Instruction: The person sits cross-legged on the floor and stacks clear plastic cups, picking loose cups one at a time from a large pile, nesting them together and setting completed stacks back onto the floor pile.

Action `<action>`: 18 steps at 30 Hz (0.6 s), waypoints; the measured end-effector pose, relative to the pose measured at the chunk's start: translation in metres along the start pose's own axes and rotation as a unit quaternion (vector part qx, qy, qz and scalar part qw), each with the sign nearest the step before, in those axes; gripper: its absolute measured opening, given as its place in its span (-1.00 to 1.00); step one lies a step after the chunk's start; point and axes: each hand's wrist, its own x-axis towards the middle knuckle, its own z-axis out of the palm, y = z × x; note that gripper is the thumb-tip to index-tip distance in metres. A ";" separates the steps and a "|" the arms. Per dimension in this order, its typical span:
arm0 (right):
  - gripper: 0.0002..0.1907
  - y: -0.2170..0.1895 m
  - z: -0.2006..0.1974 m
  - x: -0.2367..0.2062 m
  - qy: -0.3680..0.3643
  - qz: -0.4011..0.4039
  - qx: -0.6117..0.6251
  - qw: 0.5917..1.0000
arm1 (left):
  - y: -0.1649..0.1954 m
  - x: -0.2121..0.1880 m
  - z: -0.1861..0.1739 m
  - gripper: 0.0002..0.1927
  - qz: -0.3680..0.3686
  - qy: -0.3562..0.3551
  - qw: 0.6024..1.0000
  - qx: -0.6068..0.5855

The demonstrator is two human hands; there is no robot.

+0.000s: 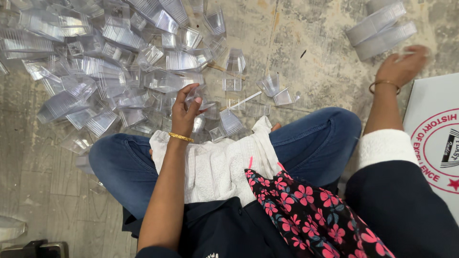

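A big heap of clear plastic square cups [110, 62] lies on the floor in front of my crossed legs. My left hand [185, 109], with a gold bangle at the wrist, pinches one clear cup [201, 98] at the near edge of the heap. My right hand [402, 64] is stretched out to the far right, blurred, closed on a clear cup [412, 51] just below two nested stacks of clear cups [381, 29]. A white cloth [215, 162] lies over my lap.
A white cardboard box [432, 138] with a red round print stands at the right edge. Loose cups [272, 88] and a thin stick [245, 100] lie near my knees. The floor [315, 52] is worn concrete. A dark object [33, 249] sits at bottom left.
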 end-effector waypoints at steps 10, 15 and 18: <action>-0.12 -0.017 0.045 0.041 -0.489 -0.283 -0.134 0.814 | 0.002 -0.015 0.000 -0.55 -0.022 0.015 1.000 -0.012; -0.37 -0.024 0.059 0.082 -0.559 -0.042 -0.103 0.822 | 0.000 -0.026 0.000 -0.53 -0.053 0.037 0.998 0.024; -0.44 -0.024 0.066 0.098 -0.488 -0.054 -0.143 0.860 | 0.001 -0.031 0.002 -0.52 -0.061 0.044 0.997 0.026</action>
